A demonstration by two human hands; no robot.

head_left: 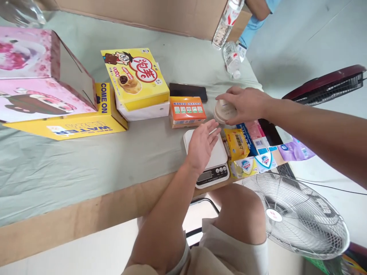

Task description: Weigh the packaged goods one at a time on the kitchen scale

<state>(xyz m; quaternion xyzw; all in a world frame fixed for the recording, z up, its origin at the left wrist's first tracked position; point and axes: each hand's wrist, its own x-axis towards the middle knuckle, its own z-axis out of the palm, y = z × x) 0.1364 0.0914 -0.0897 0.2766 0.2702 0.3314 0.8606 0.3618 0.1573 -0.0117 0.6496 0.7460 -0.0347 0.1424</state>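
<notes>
My right hand [243, 103] is closed around a round, pale, lidded tub [225, 110] near the far side of the scale. Over the white kitchen scale [219, 156] is my left hand [202, 145], fingers stretched out and holding nothing. I cannot tell whether it touches the scale's plate. An orange box [187, 110] lies just beyond the scale, with a dark phone [188, 92] behind it. To the scale's right sit a yellow packet [237, 143] and boxed soap bars [246, 167].
Yellow snack box [137, 76] rests on a white box; a pink carton [28, 76] stands on a yellow carton [111, 114] at left. Plastic bottles [231, 59] are at the back. A caged fan [304, 214] stands below the table's right edge. Another person's arm [259, 7] shows at the top.
</notes>
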